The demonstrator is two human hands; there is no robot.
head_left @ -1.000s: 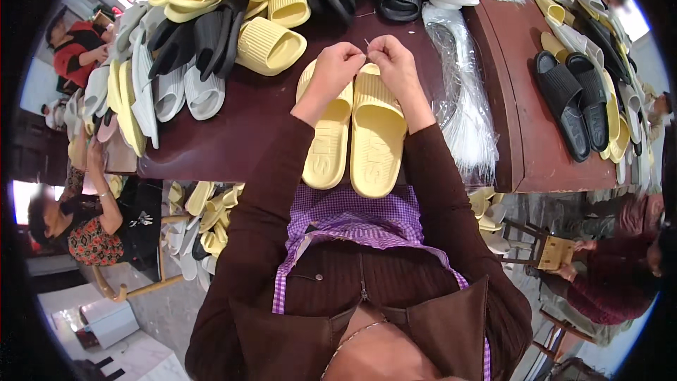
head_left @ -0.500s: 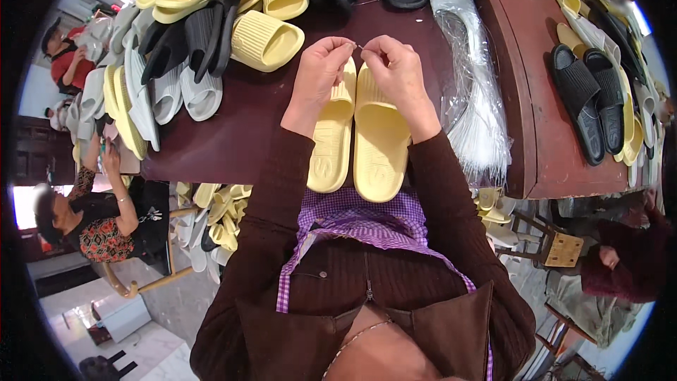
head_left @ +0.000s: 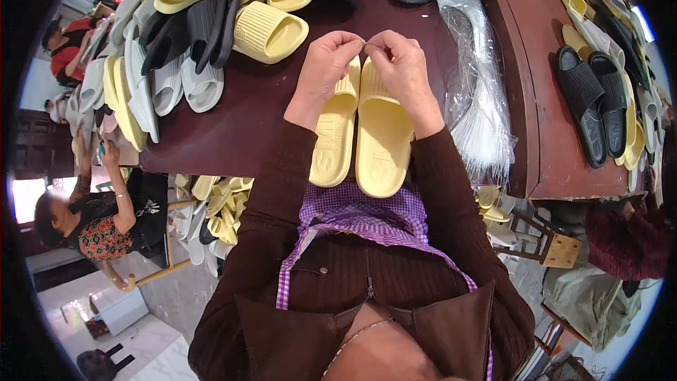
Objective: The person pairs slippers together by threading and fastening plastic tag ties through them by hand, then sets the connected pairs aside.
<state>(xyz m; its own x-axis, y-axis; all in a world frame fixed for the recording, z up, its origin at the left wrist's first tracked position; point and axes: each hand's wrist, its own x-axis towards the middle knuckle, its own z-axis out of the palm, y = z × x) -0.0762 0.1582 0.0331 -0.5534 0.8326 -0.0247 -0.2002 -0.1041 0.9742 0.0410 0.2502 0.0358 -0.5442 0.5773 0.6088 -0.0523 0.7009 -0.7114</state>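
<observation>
A pair of yellow slide sandals lies side by side at the near edge of the dark red table: the left slide (head_left: 331, 142) and the right slide (head_left: 385, 147). Over their toe ends, my left hand (head_left: 324, 76) and my right hand (head_left: 405, 79) meet, both closed in a pinch with fingertips almost touching. Whatever sits between the fingertips is too small to make out. Both hands partly cover the slides' ribbed straps. Right of my right hand lies a bundle of thin white strands (head_left: 479, 127) in clear plastic wrap.
Yellow slides (head_left: 270, 32), black slides (head_left: 201, 32) and grey slides (head_left: 202, 85) are heaped at the far left of the table (head_left: 204, 144). A black pair (head_left: 582, 106) lies on the red table at right. One co-worker (head_left: 106, 222) sits at left; a stool (head_left: 563, 250) stands at right.
My fingertips have drawn slightly closer together over the slides. The view has shifted a little. At left, the far person in red has changed posture.
</observation>
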